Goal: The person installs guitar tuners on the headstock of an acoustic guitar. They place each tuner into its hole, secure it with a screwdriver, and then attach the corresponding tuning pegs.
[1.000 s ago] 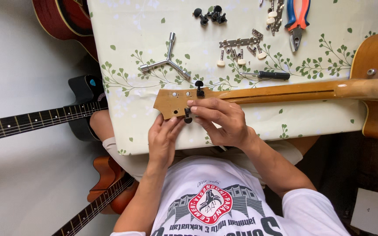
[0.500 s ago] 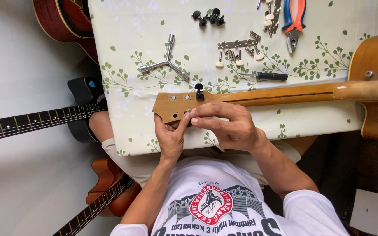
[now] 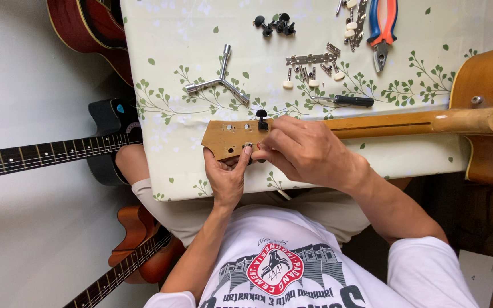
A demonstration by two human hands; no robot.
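The guitar headstock is laid flat near the front edge of the worktop, which is covered with a pale cloth printed with green leaves. The left hand is pressed against the headstock's near edge from below, with the thumb raised beside a small tuning peg. The right hand is closed over the neck just beside it, and its fingertips are pinched on the same peg. A black tuner knob is seen on the far edge. A three-armed metal wrench is placed farther back. Loose tuner parts, a black-handled screwdriver and pliers are spread to the right. The guitar body is seen at the right end.
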